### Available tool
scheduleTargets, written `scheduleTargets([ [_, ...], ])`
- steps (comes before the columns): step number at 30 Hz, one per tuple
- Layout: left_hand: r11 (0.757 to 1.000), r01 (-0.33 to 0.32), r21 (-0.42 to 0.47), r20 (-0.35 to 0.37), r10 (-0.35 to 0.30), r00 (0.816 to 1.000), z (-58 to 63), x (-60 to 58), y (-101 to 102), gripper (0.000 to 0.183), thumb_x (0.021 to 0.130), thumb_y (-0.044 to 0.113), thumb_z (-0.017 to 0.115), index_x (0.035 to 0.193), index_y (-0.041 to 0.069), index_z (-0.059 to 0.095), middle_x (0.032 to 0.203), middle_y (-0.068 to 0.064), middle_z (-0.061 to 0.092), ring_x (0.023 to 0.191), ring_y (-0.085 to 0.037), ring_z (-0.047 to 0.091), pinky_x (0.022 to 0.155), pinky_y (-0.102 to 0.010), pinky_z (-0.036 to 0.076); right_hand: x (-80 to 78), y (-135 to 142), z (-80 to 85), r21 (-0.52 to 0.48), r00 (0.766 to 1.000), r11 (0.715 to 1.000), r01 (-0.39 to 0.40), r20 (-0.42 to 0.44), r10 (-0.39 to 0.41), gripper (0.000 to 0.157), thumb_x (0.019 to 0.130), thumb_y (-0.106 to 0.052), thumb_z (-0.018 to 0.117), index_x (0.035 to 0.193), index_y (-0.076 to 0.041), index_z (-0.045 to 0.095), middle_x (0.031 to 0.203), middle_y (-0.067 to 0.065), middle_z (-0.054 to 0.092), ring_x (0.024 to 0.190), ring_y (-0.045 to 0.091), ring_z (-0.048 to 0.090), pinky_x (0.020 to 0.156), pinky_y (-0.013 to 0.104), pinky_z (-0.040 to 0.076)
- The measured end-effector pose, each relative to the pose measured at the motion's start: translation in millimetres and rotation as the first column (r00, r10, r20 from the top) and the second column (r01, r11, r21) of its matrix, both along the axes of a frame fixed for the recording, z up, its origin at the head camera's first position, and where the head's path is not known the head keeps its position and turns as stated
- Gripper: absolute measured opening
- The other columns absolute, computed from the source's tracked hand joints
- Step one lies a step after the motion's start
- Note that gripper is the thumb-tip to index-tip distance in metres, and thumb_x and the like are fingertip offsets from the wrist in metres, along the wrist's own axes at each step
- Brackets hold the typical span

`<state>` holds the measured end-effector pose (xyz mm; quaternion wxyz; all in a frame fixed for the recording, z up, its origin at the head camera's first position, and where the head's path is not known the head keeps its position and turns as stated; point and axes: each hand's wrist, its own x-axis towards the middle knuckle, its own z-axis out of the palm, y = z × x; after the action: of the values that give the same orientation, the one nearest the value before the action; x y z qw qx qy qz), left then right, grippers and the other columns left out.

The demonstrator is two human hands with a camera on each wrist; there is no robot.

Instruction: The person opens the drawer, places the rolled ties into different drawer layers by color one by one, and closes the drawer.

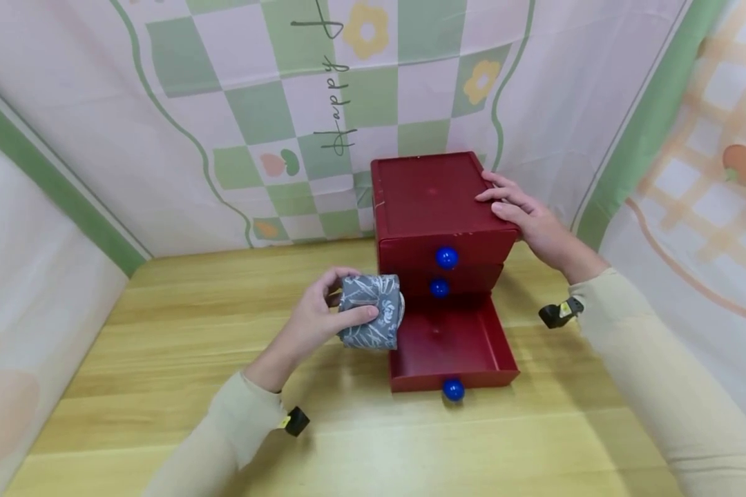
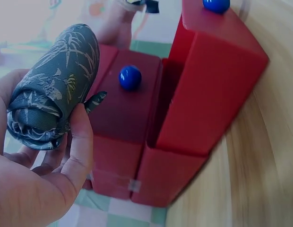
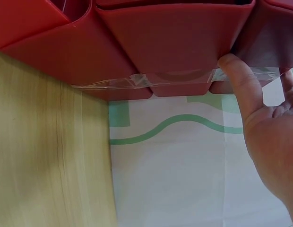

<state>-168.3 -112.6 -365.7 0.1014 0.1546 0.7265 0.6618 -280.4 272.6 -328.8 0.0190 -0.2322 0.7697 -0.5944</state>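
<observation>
My left hand (image 1: 316, 314) grips a rolled bundle of dark grey cloth (image 1: 373, 324) with a pale leaf pattern, thumb across its front. In the left wrist view the cloth bundle (image 2: 66, 71) shows its coiled end and a small loose flap. It is held above the left side of a pulled-out red drawer (image 1: 447, 342), whose visible floor is bare. This bottom drawer belongs to a red drawer unit (image 1: 432, 197) with blue ball knobs. My right hand (image 1: 537, 224) rests on the unit's upper right edge, fingers on top. In the right wrist view, its thumb (image 3: 243, 85) touches the red side.
Two upper drawers with blue knobs (image 1: 447, 258) are closed. The unit stands on a wooden table (image 1: 180, 345) near a patterned cloth backdrop (image 1: 261, 90). Clear tape (image 3: 137, 81) runs along the unit's side. A small black device sits at each wrist.
</observation>
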Motion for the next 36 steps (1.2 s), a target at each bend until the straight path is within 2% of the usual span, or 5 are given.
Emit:
scheduleTargets([
  [6, 0.998, 0.069, 0.011, -0.044, -0.069, 0.997, 4.4, 7.2, 10.1, 0.052, 0.085, 0.016, 0.084, 0.129, 0.018, 0.058, 0.12, -0.012, 0.06, 0.104, -0.033, 0.064, 0.082, -0.042, 0.059, 0.2, 0.3, -1.9, -0.014, 1.0, 1.0, -0.011, -0.002, 0.011, 0.035, 0.109, -0.024, 0.048, 0.138, -0.011, 0.061, 0.167, -0.007, 0.02, 0.151, 0.026, 0.016, 0.083, 0.024, 0.055],
  [12, 0.993, 0.118, -0.018, -0.069, -0.119, 0.991, 3.7, 7.6, 18.8, 0.051, 0.084, 0.011, 0.082, 0.129, 0.017, 0.058, 0.118, -0.012, 0.062, 0.106, -0.033, 0.06, 0.081, -0.042, 0.06, 1.5, 0.7, -1.5, -0.022, 1.0, 1.0, -0.015, 0.005, 0.015, 0.034, 0.109, -0.023, 0.048, 0.137, -0.012, 0.061, 0.167, -0.007, 0.019, 0.151, 0.026, 0.015, 0.083, 0.023, 0.054],
  [16, 0.987, 0.159, -0.017, -0.043, -0.16, 0.986, 0.0, 5.4, 24.6, 0.051, 0.085, 0.006, 0.076, 0.13, 0.017, 0.057, 0.122, -0.012, 0.057, 0.11, -0.034, 0.055, 0.08, -0.044, 0.06, 2.3, 1.0, -0.1, -0.026, 1.0, 1.0, -0.012, 0.008, 0.013, 0.034, 0.109, -0.023, 0.048, 0.137, -0.012, 0.061, 0.167, -0.007, 0.019, 0.151, 0.026, 0.014, 0.083, 0.023, 0.054],
  [22, 0.985, 0.174, -0.009, -0.008, -0.174, 0.985, -6.4, 5.3, 35.8, 0.053, 0.083, 0.004, 0.076, 0.131, 0.015, 0.056, 0.119, -0.014, 0.057, 0.107, -0.031, 0.054, 0.076, -0.043, 0.061, 1.3, -0.4, 0.0, -0.01, 1.0, 1.0, -0.009, -0.002, 0.009, 0.035, 0.108, -0.025, 0.049, 0.137, -0.012, 0.061, 0.167, -0.008, 0.02, 0.151, 0.027, 0.016, 0.083, 0.023, 0.054],
  [36, 0.972, 0.224, -0.067, 0.126, -0.214, 0.969, -14.4, 6.3, 54.9, 0.053, 0.087, 0.018, 0.08, 0.134, 0.019, 0.055, 0.118, -0.007, 0.064, 0.107, -0.024, 0.061, 0.086, -0.036, 0.057, 1.1, -0.5, 0.5, -0.007, 1.0, 1.0, -0.01, -0.008, 0.01, 0.035, 0.108, -0.025, 0.048, 0.138, -0.012, 0.06, 0.166, -0.007, 0.02, 0.151, 0.027, 0.016, 0.083, 0.023, 0.054],
])
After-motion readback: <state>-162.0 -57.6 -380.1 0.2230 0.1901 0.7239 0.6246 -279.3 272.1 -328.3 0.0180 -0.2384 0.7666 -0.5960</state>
